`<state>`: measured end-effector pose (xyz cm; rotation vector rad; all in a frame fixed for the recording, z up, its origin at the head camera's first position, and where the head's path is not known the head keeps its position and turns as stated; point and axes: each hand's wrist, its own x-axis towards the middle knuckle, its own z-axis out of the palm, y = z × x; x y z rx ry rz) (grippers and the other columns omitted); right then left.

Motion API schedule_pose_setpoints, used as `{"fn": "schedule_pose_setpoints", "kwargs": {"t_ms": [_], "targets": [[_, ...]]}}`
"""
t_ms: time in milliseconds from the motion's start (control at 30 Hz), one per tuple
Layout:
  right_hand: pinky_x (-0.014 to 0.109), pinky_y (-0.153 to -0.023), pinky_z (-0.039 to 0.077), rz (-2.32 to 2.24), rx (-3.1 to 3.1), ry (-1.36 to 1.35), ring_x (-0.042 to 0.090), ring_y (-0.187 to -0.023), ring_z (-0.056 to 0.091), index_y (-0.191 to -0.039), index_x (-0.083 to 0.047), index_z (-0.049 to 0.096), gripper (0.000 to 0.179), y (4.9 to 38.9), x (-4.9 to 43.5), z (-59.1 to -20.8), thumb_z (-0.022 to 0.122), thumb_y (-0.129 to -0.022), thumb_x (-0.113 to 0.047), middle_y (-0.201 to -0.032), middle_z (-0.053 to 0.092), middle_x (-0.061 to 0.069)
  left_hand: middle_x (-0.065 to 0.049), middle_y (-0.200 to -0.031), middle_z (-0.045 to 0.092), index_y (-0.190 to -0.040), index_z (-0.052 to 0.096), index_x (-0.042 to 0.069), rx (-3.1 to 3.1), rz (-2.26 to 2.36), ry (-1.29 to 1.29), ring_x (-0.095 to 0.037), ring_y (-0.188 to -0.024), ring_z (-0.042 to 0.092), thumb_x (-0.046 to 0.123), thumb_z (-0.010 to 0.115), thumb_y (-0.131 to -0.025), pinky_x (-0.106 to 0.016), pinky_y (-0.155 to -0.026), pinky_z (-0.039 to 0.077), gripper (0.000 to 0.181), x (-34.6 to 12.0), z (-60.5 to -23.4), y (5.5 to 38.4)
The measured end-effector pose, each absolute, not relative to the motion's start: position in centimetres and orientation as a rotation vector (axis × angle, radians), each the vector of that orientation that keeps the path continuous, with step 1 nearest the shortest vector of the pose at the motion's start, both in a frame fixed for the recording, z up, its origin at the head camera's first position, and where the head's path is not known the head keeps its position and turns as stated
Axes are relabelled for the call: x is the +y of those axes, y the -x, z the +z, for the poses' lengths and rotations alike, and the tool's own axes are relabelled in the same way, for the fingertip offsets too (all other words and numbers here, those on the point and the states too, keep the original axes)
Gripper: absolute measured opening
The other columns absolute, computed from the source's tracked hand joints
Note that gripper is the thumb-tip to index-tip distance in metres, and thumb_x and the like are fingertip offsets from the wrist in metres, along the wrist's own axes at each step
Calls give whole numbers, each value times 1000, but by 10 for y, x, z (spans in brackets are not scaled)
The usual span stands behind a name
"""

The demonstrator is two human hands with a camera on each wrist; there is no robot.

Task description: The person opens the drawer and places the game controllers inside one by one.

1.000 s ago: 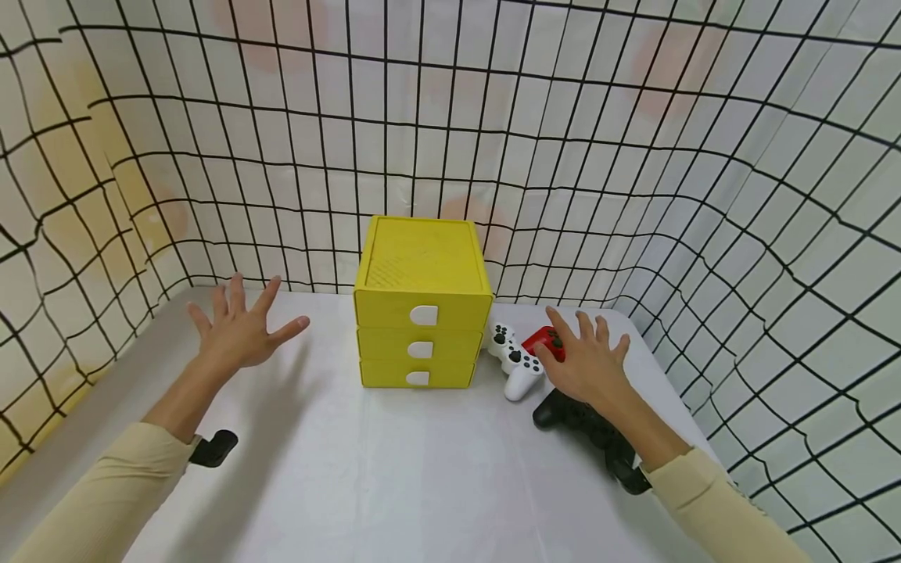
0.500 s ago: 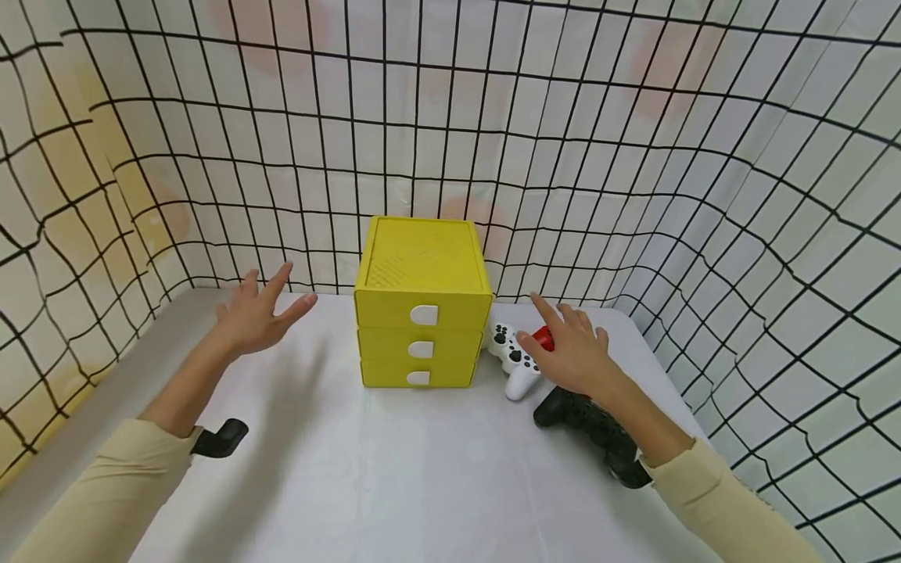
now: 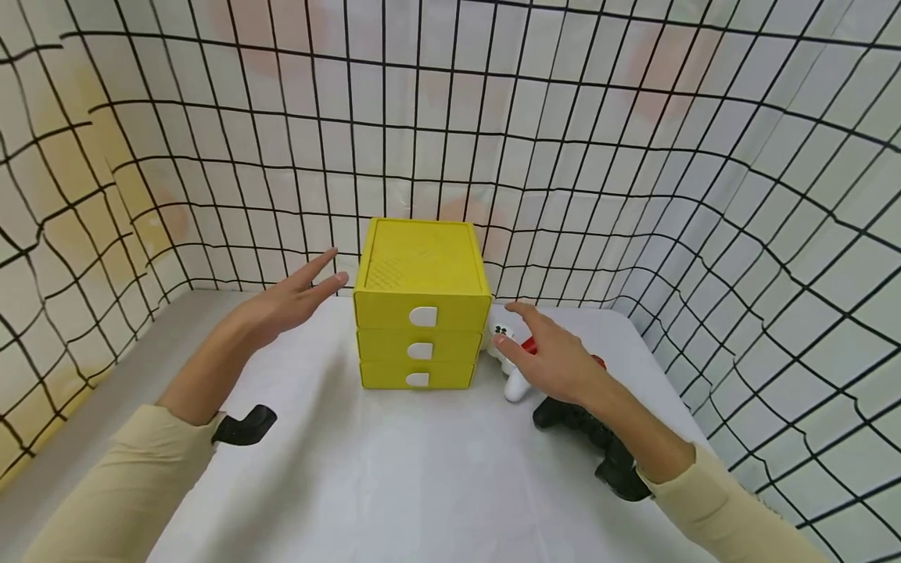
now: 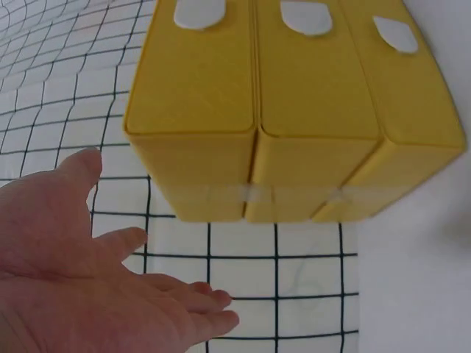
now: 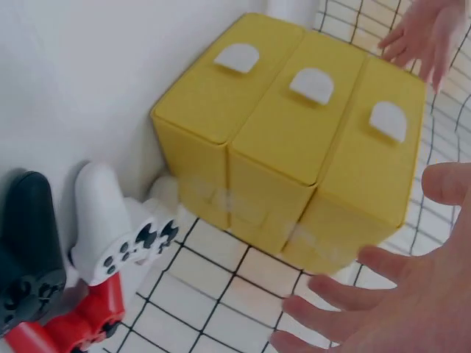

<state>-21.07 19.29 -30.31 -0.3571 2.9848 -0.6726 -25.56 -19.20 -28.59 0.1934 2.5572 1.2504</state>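
A yellow box of stacked drawers [image 3: 425, 258] stands at the back of the white table, its white tab handles [image 3: 420, 349] facing me. To its left hovers my left hand [image 3: 278, 309], fingers extended, a short gap from its side. My right hand [image 3: 552, 360] is raised on the other side, fingers spread toward the box and touching nothing. Beneath and beside that hand lie a white game controller [image 5: 110, 228], a red controller [image 5: 81, 320] and a black controller [image 3: 594, 442], partly hidden by the hand in the head view.
Black grid netting [image 3: 422, 148] over pale cloth walls encloses the table [image 3: 436, 477] at the back and both sides. A black wrist-camera piece [image 3: 245, 426] sticks out from the left sleeve.
My left hand has moved right, close to the drawer box, and turned its palm toward it. The right hand has shifted left toward the box. Box and controllers have stayed put.
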Motion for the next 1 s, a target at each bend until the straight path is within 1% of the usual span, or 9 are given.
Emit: {"fn": "schedule_pose_setpoints", "kwargs": {"t_ms": [133,233,333,467,533,733,833,900,1000], "targets": [[62,-105,47,-672,2960,386,35,-125,57,-153,-26,41,61,205,186,-298,45,-102,-59,-145,57,13,-8,-172,-2,-161,-2,46,2499,1318,-210,-46,-156,7,71,47,-96,-81,-113,14,85,-182,-281,258],[55,-100,52,-704,2957,432,30,-118,60,-149,-24,49,57,203,181,-297,45,-103,-57,-134,65,9,-12,-172,2,-162,4,45,2444,1396,-224,-44,-156,6,60,53,-100,-78,-116,11,80,-176,-278,260],[51,-95,55,-765,2959,462,26,-116,62,-144,-23,56,53,203,177,-297,45,-104,-55,-128,68,5,-15,-171,4,-162,8,43,2412,1450,-236,-43,-157,6,51,56,-101,-75,-119,11,78,-170,-277,262],[52,-100,54,-898,2906,449,27,-122,62,-141,-22,60,51,205,172,-297,47,-103,-54,-133,68,2,-14,-171,7,-163,12,42,2399,1481,-233,-42,-157,7,45,59,-102,-71,-122,11,77,-163,-278,265],[53,-103,52,-971,2860,429,27,-124,61,-140,-22,61,51,208,170,-298,49,-103,-54,-135,67,2,-12,-171,12,-163,14,38,2377,1518,-230,-38,-157,10,41,58,-103,-65,-124,11,75,-161,-278,267],[44,-95,58,-1232,2629,401,30,-105,68,-132,-11,66,52,221,163,-301,53,-102,-52,-119,71,13,-7,-168,24,-164,17,24,2222,1722,-226,-25,-155,25,25,52,-107,-48,-129,15,67,-158,-282,274],[41,-96,59,-1343,2511,414,33,-107,69,-131,-3,65,54,227,160,-303,54,-103,-48,-121,70,19,-8,-167,26,-164,19,23,2190,1761,-237,-25,-153,28,22,52,-107,-47,-129,16,67,-158,-285,276],[41,-95,59,-1387,2473,418,34,-108,68,-131,-2,64,52,229,157,-304,56,-103,-45,-122,68,21,-9,-167,27,-164,20,22,2183,1776,-255,-26,-153,30,21,54,-106,-47,-129,17,67,-158,-287,278],[40,-94,60,-1406,2494,416,35,-106,69,-129,-7,66,45,229,153,-302,62,-100,-41,-122,70,17,-9,-166,29,-163,23,22,2180,1788,-292,-27,-152,31,23,57,-105,-47,-128,19,68,-161,-290,280]]}}
